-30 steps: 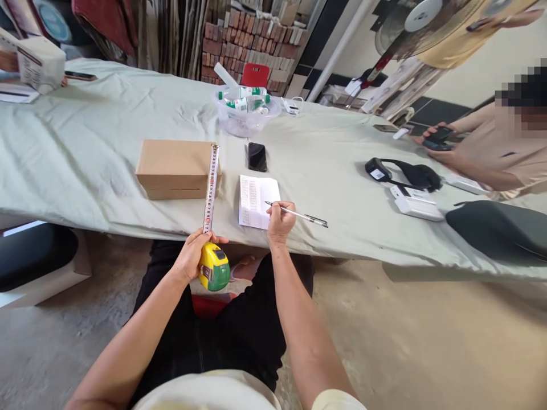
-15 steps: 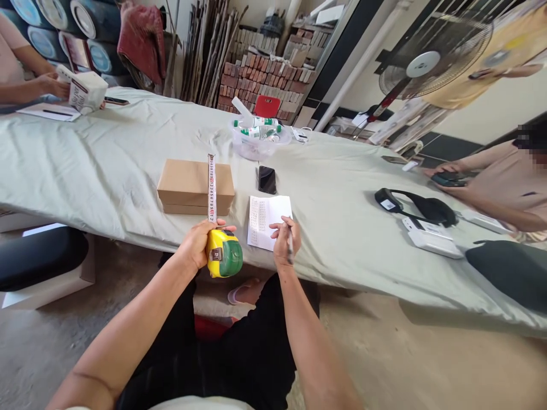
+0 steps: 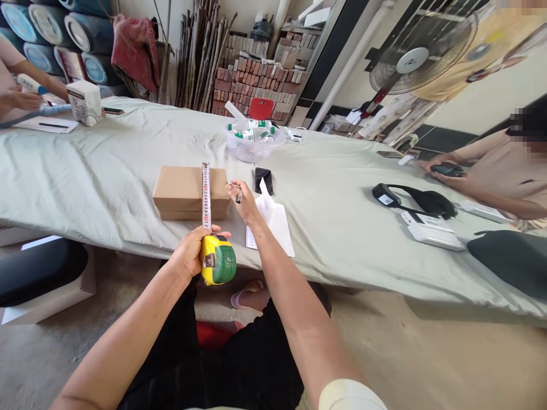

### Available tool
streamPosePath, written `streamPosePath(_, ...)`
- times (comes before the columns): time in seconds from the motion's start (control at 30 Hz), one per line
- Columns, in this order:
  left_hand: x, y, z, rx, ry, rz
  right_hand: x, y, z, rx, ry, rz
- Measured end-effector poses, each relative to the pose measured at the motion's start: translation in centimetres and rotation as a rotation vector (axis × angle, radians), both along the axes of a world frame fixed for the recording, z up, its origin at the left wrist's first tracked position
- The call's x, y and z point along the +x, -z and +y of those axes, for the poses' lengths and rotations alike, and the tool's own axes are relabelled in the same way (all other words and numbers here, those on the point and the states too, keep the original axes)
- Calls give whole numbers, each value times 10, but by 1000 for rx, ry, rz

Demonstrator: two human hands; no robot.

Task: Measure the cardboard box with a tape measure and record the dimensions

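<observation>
My left hand [image 3: 193, 250] is closed round a yellow and green tape measure [image 3: 223, 263] in front of the table's edge. Its pulled-out blade [image 3: 206, 196] runs away from me across the brown cardboard box [image 3: 179, 185], just above or on its top; I cannot tell which. A dark pen [image 3: 239, 196] is held in my right hand [image 3: 243, 202], whose fingers are near the box's right end. Under my right wrist lies a white paper booklet [image 3: 277, 228] with one leaf standing up. A black phone [image 3: 264, 181] lies behind the booklet.
A clear plastic bowl [image 3: 254, 149] with water bottles stands farther back on the cloth-covered table [image 3: 333, 199]. To the right are a black head strap [image 3: 431, 202], white boxes [image 3: 431, 230] and a dark pouch [image 3: 508, 262]. People sit at both sides; a fan [image 3: 412, 60] stands behind.
My right hand, with the pen, has moved left and away from me, from the booklet towards the box. A leaf of the booklet has lifted. At far left, a person's hand has left the white box.
</observation>
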State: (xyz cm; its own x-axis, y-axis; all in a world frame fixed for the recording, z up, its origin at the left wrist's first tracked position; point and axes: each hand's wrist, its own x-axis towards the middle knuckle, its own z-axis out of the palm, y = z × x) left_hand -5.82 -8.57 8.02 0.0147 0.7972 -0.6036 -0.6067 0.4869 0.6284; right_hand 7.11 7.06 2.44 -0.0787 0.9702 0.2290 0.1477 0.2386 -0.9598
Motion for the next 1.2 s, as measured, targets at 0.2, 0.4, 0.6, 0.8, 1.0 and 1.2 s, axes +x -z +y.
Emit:
streamPosePath(0.2, 0, -3, -1, 3, 0, 2, -6, 6, -1, -75, -148, 107)
streamPosePath(0.4, 1, -1, -3, 14, -2, -21, -8, 11, -14, -21, -148, 174)
streamPosePath(0.6, 4, 1, -18, 32, -7, 2, -9, 21, -24, 61, -151, 182)
streamPosePath(0.8, 8, 10, -24, 62, -31, 88, -9, 24, -30, 81, -151, 194)
streamPosePath(1.0, 10, 35, -18, 126, -62, 212, -15, 21, -26, 25, -130, 226)
streamPosePath(1.2, 9, 49, -23, 226, -61, 261, -17, 14, -25, -62, -72, 207)
